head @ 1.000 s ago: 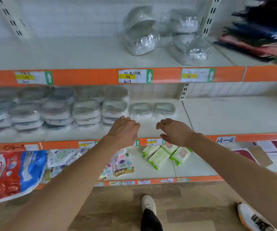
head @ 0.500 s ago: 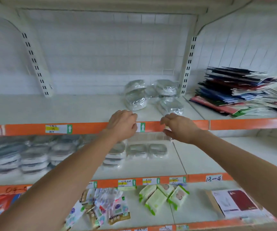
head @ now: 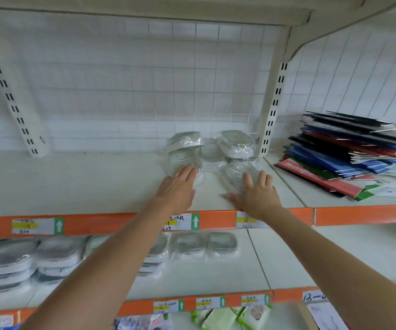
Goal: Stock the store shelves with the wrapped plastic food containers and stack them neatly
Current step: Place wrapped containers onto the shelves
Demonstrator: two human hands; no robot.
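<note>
Head view, close, facing shelves (head: 97, 186).

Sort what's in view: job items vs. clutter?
Job:
- wrapped containers on upper shelf
- left hand, right hand, both open, reaching at them
- stacked containers on lower shelf

Lying about:
- pile of notebooks
- green packets at bottom
- price labels

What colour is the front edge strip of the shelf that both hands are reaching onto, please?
Orange, seen in the head view: the shelf edge strip.
</note>
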